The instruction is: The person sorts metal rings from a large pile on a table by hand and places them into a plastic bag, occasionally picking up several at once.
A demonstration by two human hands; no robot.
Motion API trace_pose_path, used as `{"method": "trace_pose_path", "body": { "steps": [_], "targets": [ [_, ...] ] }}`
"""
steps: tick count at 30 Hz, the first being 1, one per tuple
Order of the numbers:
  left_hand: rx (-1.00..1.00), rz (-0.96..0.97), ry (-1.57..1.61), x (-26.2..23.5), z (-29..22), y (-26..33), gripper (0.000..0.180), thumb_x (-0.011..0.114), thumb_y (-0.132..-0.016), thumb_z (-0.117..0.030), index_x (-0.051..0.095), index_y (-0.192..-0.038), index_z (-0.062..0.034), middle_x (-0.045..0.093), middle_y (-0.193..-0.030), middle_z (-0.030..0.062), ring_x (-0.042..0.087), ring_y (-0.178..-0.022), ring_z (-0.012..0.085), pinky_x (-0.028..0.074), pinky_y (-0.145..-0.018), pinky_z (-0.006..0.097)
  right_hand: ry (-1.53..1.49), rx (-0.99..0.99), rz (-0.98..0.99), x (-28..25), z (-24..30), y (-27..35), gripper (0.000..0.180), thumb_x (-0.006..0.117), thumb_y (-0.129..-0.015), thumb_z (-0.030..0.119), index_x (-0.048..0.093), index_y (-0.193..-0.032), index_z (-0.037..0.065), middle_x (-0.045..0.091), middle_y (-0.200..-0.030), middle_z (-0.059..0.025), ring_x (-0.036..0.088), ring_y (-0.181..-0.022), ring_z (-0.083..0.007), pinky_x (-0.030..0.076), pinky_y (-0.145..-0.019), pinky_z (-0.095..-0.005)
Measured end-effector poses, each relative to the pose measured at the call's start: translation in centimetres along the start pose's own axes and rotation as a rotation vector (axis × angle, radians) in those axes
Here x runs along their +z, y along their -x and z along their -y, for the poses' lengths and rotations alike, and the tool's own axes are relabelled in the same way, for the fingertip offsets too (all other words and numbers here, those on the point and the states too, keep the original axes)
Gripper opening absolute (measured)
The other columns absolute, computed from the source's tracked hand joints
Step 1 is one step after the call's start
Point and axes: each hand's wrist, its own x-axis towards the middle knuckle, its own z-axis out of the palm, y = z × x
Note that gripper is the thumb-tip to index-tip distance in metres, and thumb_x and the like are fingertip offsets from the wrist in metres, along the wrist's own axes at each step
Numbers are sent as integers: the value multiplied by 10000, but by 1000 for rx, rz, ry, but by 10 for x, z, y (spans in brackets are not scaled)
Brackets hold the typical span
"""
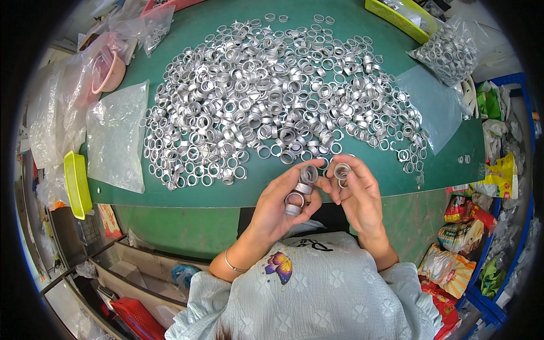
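My left hand [281,205] is closed around several silver metal rings [294,199], which rest in the palm and along the fingers. Close beside it, my right hand [361,194] pinches silver rings [341,169] between thumb and fingers; how many is hard to make out. Both hands are just over the near edge of the green table [187,198]. Beyond them spreads a large heap of loose silver rings [243,102], mostly narrow bands with some wider collars among them.
Flat clear plastic bags lie left [118,136] and right [433,107] of the heap. A bag full of rings [447,54] sits far right. A yellow-green basket [77,184] is at the left edge, a pink basin [109,71] behind it. Shelves with packages [453,266] stand right.
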Motion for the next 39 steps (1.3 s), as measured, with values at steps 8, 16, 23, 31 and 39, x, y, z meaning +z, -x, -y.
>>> {"method": "trace_pose_path", "body": {
  "steps": [8,16,23,31,39],
  "targets": [
    [15,47,-162,3,1,6,475,365,-972,-310,385,-1299,35,566,-882,115,482,-564,110,323,-396,197,246,34,-19,8,5,4,337,541,-860,-20,511,-1195,5,515,-985,-36,512,-730,-68,429,-619,-191],
    [22,-51,-505,6,5,9,513,338,-971,-349,392,-1295,46,546,-770,103,448,-503,99,296,-385,202,544,-22,82,11,13,0,312,584,-814,-56,567,-1120,3,501,-955,-43,525,-710,-83,452,-645,-206],
    [-35,32,-166,3,-1,4,517,299,-983,-359,343,-1339,14,526,-784,69,426,-529,93,317,-426,196,359,25,-1,4,8,-1,249,600,-817,-16,591,-1064,10,521,-914,-33,531,-666,-82,433,-581,-190],
    [30,-21,-145,6,3,5,498,297,-982,-323,288,-1367,-7,494,-908,73,437,-633,115,334,-453,215,503,-79,24,8,6,4,195,571,-865,60,596,-1051,8,550,-879,-7,470,-619,-50,364,-516,-172],
    [-46,-53,425,-9,6,-5,471,350,-947,-250,308,-1355,-19,527,-1111,125,511,-1027,241,417,-842,345,112,103,-18,2,3,0,257,575,-876,96,555,-1116,8,565,-876,-8,459,-580,-47,341,-484,-163]
  ]
}}
